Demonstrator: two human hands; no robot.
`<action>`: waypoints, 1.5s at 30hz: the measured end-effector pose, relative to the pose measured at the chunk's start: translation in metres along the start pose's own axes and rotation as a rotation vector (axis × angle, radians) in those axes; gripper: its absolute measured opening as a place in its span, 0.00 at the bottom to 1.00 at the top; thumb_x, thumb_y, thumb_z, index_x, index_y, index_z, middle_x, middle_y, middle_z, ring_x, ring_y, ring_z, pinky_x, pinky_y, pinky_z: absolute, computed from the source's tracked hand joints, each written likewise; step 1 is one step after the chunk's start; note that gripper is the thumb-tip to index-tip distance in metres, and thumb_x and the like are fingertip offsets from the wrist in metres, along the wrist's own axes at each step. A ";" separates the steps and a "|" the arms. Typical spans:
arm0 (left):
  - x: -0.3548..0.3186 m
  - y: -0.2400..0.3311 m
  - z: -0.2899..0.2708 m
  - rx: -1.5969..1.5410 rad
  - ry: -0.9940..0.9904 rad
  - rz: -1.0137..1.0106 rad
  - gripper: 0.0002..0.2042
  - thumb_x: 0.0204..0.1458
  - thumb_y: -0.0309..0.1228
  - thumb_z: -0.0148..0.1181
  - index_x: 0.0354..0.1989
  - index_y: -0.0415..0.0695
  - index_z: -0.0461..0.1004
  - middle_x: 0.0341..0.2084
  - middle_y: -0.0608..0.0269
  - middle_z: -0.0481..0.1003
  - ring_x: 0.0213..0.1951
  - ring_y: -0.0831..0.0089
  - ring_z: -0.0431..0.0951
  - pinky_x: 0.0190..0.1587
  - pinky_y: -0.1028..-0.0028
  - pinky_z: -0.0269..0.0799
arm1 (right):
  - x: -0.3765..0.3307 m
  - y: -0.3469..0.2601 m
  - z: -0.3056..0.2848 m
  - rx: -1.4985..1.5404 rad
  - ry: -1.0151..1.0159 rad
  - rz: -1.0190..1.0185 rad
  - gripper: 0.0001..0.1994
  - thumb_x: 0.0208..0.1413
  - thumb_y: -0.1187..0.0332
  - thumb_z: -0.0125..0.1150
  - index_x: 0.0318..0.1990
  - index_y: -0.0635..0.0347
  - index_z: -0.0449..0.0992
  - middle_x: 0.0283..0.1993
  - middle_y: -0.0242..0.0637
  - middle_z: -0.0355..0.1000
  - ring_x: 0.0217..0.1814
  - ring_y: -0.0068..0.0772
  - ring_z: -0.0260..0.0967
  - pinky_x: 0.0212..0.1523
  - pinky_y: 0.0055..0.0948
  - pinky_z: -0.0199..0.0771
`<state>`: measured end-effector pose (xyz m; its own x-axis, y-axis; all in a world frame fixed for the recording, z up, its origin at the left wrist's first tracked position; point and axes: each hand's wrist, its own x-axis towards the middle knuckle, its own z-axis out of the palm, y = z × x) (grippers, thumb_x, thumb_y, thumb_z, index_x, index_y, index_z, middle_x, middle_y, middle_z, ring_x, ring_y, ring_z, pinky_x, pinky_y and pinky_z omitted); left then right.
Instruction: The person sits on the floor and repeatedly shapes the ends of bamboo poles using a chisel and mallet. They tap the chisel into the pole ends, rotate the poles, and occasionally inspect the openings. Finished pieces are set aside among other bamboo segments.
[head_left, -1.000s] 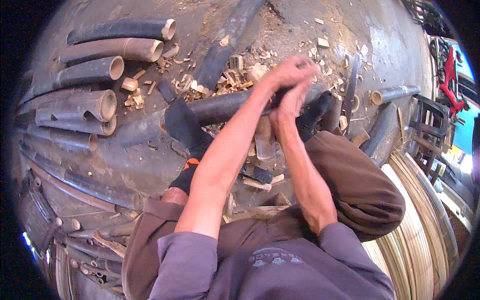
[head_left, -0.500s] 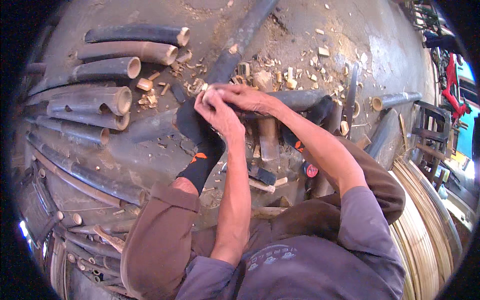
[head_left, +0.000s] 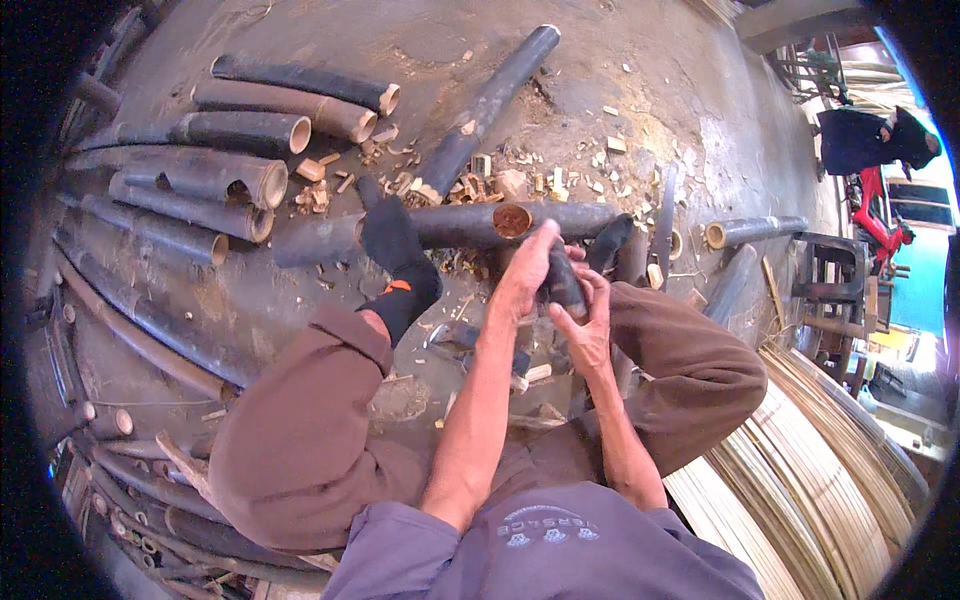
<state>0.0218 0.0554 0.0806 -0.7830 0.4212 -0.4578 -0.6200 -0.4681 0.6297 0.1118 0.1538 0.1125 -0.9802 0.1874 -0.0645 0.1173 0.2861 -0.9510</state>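
My left hand [head_left: 524,272] and my right hand [head_left: 591,326] are closed around a short dark, rounded piece [head_left: 566,287], which looks like blackened bamboo. It is held tilted between my knees, its left side hidden by fingers. Just past my left fingertips is a round opening [head_left: 513,221] with a pale rim and reddish-brown inside; whether it belongs to the held piece or the pole behind, I cannot tell. That long dark bamboo pole [head_left: 455,227] lies crosswise on the floor between my feet.
Cut bamboo lengths [head_left: 245,131] lie at the left. Wood chips [head_left: 545,182] are scattered beyond the crosswise pole, near another dark pole [head_left: 490,108]. Pale split strips [head_left: 765,480] are stacked at my right. Another person [head_left: 868,140] is at the far right.
Both hands have moved right and closer to my body, from beside my left foot to between my knees. The dark piece now shows between them. The whole view has shifted.
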 end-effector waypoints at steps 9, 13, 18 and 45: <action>0.007 0.014 -0.051 1.057 -0.220 -0.185 0.45 0.51 0.65 0.49 0.54 0.24 0.61 0.51 0.26 0.67 0.57 0.45 0.68 0.58 0.60 0.62 | 0.019 0.067 0.084 0.349 0.078 -0.010 0.46 0.57 0.55 0.62 0.73 0.51 0.34 0.67 0.40 0.54 0.63 0.34 0.58 0.63 0.31 0.58; 0.016 0.007 -0.078 1.196 -0.097 -0.128 0.43 0.52 0.64 0.47 0.54 0.27 0.64 0.47 0.34 0.72 0.51 0.47 0.72 0.53 0.59 0.64 | 0.024 0.093 0.122 0.166 0.213 -0.009 0.45 0.56 0.58 0.63 0.72 0.58 0.38 0.68 0.42 0.53 0.64 0.34 0.57 0.63 0.30 0.58; 0.035 -0.019 -0.087 1.053 -0.107 -0.064 0.35 0.59 0.57 0.42 0.53 0.30 0.66 0.44 0.31 0.73 0.53 0.47 0.73 0.53 0.59 0.65 | 0.032 0.080 0.104 0.124 0.102 0.181 0.42 0.55 0.62 0.63 0.72 0.59 0.43 0.69 0.40 0.53 0.65 0.30 0.55 0.63 0.27 0.56; 0.060 -0.041 -0.020 0.757 0.294 -0.065 0.38 0.59 0.56 0.40 0.31 0.19 0.71 0.31 0.25 0.73 0.42 0.38 0.76 0.45 0.53 0.68 | 0.087 0.048 0.001 -0.035 -0.391 0.488 0.34 0.49 0.73 0.57 0.67 0.56 0.59 0.58 0.42 0.70 0.58 0.28 0.65 0.59 0.29 0.63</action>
<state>-0.0006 0.0846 0.0144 -0.7935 0.1588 -0.5875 -0.5443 0.2466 0.8018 0.0317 0.1828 0.0607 -0.7975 -0.0519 -0.6011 0.5648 0.2861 -0.7741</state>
